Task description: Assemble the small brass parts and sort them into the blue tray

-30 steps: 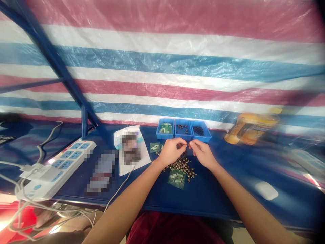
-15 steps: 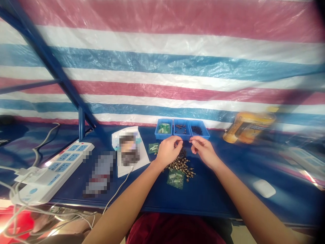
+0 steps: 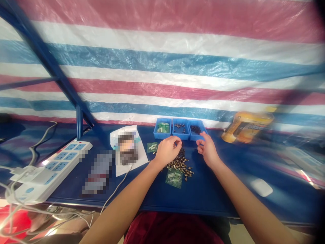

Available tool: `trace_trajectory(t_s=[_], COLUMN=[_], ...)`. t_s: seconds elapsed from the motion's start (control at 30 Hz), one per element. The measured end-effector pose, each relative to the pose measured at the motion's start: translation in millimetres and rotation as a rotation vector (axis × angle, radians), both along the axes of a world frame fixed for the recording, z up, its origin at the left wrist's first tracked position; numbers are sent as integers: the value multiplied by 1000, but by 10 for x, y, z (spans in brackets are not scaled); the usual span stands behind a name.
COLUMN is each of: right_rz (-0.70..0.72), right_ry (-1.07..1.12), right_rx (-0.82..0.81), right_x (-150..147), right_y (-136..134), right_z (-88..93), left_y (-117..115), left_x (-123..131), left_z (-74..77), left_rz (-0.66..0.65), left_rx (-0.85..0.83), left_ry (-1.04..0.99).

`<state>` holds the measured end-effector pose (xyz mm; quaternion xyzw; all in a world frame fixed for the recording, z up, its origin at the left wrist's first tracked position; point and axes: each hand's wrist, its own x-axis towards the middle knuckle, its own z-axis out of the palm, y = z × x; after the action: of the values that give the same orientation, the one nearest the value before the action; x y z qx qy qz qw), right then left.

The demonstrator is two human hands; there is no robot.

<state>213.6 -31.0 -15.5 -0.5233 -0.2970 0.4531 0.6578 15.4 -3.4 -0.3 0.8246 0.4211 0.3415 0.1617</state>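
Thumb and fingertips pinched together, my left hand (image 3: 168, 149) is over a pile of small brass-coloured screw-like fittings (image 3: 179, 166); whatever it holds is too small to make out. My right hand (image 3: 208, 149) has its fingers apart just in front of the right blue bin (image 3: 200, 136), which contains small black parts (image 3: 195, 129). The middle blue bin (image 3: 181, 137) has a few brass and dark pieces in it. Green-and-white packets lie in the left blue bin (image 3: 162, 136). A small green packet (image 3: 174, 178) touches the pile's near edge, and another green packet (image 3: 152, 147) lies left of it.
To the left are a white power strip (image 3: 73, 154) with tangled cables, a blurred-out object (image 3: 99, 173) and a white sheet (image 3: 142, 150). An orange-yellow bottle (image 3: 248, 127) lies at the right, behind a white rounded case (image 3: 262, 187). A striped tarp (image 3: 152, 88) hangs behind the table.
My right hand has moved right and away from my left hand, its fingers opening near the right bin. My left hand keeps its pinch. The whole view has shifted slightly.
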Motion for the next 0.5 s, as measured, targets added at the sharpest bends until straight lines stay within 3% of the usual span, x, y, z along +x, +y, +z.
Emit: trace_trajectory(t_s=[0.3,0.5], right_rz=[149,237], right_ry=[-401,-1104], right_rx=[-79,83], right_x=[1,-8], right_y=[19,-27], right_z=[-27,-119], left_y=[21,40], left_x=[-15,-41], left_z=[-36,-95], left_rz=[32,-8], left_rx=[-19,7], left_ry=[122,272])
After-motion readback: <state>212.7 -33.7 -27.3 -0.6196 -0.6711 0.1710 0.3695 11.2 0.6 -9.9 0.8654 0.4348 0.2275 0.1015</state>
